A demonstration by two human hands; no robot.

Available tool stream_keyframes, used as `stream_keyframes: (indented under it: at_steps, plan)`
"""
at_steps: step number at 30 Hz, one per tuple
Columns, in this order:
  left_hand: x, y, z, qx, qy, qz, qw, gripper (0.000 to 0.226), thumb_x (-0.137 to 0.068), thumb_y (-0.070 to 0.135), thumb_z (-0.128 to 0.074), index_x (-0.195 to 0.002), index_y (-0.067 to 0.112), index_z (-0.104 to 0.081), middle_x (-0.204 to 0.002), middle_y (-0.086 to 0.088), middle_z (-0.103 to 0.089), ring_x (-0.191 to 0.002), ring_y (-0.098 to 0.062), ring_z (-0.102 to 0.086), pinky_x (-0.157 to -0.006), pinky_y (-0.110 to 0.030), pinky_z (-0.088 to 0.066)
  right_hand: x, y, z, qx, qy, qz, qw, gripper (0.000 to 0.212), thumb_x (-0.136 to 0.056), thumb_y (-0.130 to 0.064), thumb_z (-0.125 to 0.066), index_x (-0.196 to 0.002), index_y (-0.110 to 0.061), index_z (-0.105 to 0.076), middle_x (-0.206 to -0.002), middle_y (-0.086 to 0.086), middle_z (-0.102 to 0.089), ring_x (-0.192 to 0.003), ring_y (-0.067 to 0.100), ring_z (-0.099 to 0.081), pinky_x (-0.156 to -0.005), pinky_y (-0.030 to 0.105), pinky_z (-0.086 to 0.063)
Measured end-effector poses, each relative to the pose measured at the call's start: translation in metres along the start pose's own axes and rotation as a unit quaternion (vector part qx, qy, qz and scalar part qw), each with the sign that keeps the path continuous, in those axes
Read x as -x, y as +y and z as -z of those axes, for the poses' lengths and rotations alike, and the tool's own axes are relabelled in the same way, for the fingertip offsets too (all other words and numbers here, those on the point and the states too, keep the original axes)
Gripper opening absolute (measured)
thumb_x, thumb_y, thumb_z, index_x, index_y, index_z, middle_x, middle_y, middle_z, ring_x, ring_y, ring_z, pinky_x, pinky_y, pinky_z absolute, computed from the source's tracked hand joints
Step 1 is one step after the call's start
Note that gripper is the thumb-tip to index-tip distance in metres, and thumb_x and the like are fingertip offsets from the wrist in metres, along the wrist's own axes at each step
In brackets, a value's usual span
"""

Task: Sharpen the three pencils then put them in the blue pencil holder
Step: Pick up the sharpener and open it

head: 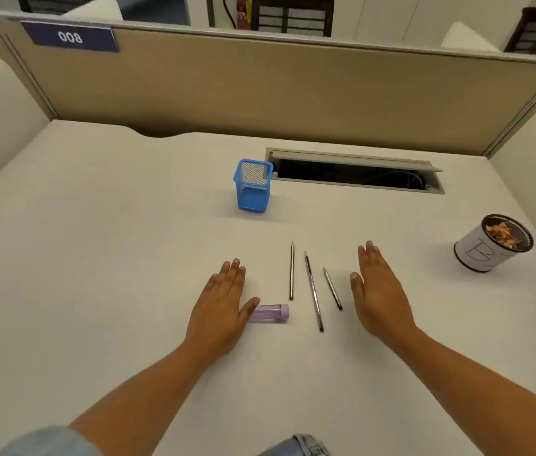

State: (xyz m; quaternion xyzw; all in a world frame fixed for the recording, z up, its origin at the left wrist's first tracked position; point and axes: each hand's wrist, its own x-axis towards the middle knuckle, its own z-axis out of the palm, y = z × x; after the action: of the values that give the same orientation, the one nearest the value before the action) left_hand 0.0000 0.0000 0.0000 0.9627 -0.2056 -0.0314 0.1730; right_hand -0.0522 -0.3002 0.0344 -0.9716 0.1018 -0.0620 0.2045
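Note:
Three pencils lie side by side on the white desk, tips pointing away from me: a left pencil (291, 274), a long middle pencil (314, 291) and a short right pencil (332, 288). A purple translucent sharpener (271, 313) lies on its side just left of them. My left hand (222, 307) rests flat and open on the desk, its thumb touching the sharpener. Flat and open too, my right hand (380, 291) lies just right of the pencils, holding nothing. The blue mesh pencil holder (252, 185) stands upright farther back, with nothing visible inside.
A black-rimmed white cup (490, 245) holding pencil shavings stands at the right. Behind the holder an open cable slot (355, 171) is cut into the desk. A tan partition (260, 90) closes off the back, and white side panels flank the desk.

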Motion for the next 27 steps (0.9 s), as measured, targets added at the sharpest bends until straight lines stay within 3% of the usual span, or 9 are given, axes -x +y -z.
stream_keyframes:
  at_steps: [6,11,18,20,23,27]
  plan:
    - [0.02,-0.007,-0.018,0.002,-0.011,0.009,1.0,0.075,-0.099,0.061,-0.014,-0.156,0.012,-0.018,-0.164,0.003,-0.008,-0.151,-0.013,-0.004,-0.123,-0.033,-0.007,0.047,0.017,-0.03,-0.01,-0.05,-0.048,0.998,0.06,-0.104,-0.032,-0.036,-0.156,-0.012,-0.016,-0.167,0.002,-0.009,-0.149,0.005,0.0,-0.12,0.026,-0.006]
    - [0.019,-0.005,-0.018,0.006,-0.001,0.015,1.0,0.08,-0.094,0.064,-0.013,-0.155,0.013,-0.024,-0.164,0.001,-0.014,-0.151,-0.013,-0.009,-0.123,-0.034,-0.009,0.058,0.02,-0.04,0.029,-0.045,-0.034,0.998,0.059,-0.103,-0.032,-0.04,-0.154,-0.006,-0.025,-0.164,0.01,-0.022,-0.152,0.019,-0.016,-0.123,0.032,-0.01]
    - [0.023,-0.004,-0.014,0.036,0.022,0.001,0.999,0.078,-0.095,0.062,-0.018,-0.154,0.012,-0.025,-0.164,0.001,-0.017,-0.151,-0.013,-0.01,-0.123,-0.037,-0.011,0.058,0.014,-0.037,-0.032,-0.031,-0.05,0.998,0.068,-0.098,-0.047,-0.036,-0.154,-0.009,-0.027,-0.164,0.006,-0.022,-0.152,0.017,-0.015,-0.121,0.029,-0.009]
    - [0.024,0.001,-0.01,0.06,0.068,-0.026,0.996,0.072,-0.098,0.058,-0.025,-0.15,0.01,-0.036,-0.161,-0.002,-0.028,-0.15,-0.016,-0.02,-0.122,-0.038,-0.017,0.059,0.005,-0.032,-0.055,0.002,-0.023,0.998,0.056,-0.099,-0.035,-0.05,-0.148,-0.009,-0.041,-0.16,0.006,-0.032,-0.151,0.019,-0.019,-0.121,0.032,-0.015]
    - [0.026,0.013,-0.008,0.06,0.113,-0.108,0.986,0.061,-0.098,0.055,-0.039,-0.14,0.012,-0.049,-0.148,-0.004,-0.05,-0.14,-0.019,-0.041,-0.116,-0.035,-0.027,0.062,-0.016,-0.03,-0.076,0.044,0.045,0.995,0.039,-0.089,-0.013,-0.068,-0.128,-0.008,-0.062,-0.142,0.009,-0.056,-0.141,0.025,-0.039,-0.116,0.042,-0.032]
    - [0.024,0.03,-0.012,0.029,0.071,-0.126,0.989,0.061,-0.085,0.049,-0.066,-0.136,0.016,-0.054,-0.132,-0.002,-0.063,-0.121,-0.022,-0.057,-0.104,-0.036,-0.043,0.067,-0.055,-0.029,-0.114,0.026,0.072,0.991,0.029,-0.086,-0.013,-0.07,-0.115,-0.014,-0.068,-0.117,0.002,-0.069,-0.116,0.021,-0.058,-0.1,0.045,-0.048]
